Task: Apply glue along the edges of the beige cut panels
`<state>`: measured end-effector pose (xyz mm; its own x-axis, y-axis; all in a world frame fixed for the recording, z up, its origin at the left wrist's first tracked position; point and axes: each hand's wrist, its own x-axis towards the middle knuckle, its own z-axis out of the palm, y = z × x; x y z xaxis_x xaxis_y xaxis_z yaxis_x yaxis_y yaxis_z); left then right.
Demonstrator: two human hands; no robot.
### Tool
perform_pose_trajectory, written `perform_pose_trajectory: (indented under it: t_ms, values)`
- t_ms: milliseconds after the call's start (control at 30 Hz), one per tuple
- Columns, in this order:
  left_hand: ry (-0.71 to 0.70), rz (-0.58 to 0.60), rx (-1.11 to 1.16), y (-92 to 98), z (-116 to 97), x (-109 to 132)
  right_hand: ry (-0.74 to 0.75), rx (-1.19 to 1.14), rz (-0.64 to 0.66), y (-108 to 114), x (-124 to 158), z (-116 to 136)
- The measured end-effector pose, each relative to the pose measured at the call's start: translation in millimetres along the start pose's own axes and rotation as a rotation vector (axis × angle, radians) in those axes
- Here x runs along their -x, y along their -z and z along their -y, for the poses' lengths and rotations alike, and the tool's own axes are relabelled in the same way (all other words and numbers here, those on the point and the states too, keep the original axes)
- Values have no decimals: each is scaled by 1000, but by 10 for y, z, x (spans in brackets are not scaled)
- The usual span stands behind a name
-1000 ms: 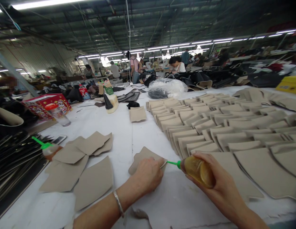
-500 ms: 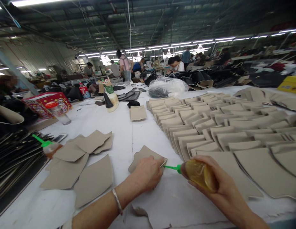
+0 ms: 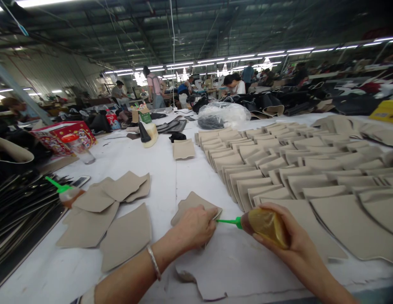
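Note:
My left hand (image 3: 196, 228) is closed on a beige cut piece (image 3: 192, 202), with part of the piece hidden under the fingers. In my right hand (image 3: 291, 236) is a squeeze bottle (image 3: 268, 226) of amber liquid, tilted on its side. Its thin green nozzle (image 3: 228, 221) points left, and the tip is at the piece's right edge beside my left fingers. Below my hands lies a larger pale sheet (image 3: 234, 266) with a curled, notched edge.
Loose beige pieces (image 3: 126, 236) lie at left, near a second green-tipped bottle (image 3: 68, 194) and a phone (image 3: 80, 181). Overlapping rows of beige pieces (image 3: 247, 169) cover the right side. Farther back are a plastic-wrapped bundle (image 3: 223, 116) and a clear jar (image 3: 78, 148). People work beyond.
My hands and the bottle stay almost in place, the nozzle tip still at the piece's edge. In the background, a person in pink has shifted left.

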<state>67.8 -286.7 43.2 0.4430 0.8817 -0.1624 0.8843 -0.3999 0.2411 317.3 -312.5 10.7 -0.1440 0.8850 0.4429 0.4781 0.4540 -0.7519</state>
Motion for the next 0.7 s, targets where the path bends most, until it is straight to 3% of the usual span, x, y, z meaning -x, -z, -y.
perform_pose_trajectory:
  t_ms: [267,400,567,700]
  values:
    - [-26,10,28,-7,47,19,-38,-55,58,-18,64,-8]
    - [-35,14,60,-34,81,31,-73,-60,17,-12,96,-11]
    - [-20,46,63,-41,84,50,-81,-103,123,-16,154,-9]
    - [-17,46,70,-29,68,71,-115,-90,67,-25,188,-4]
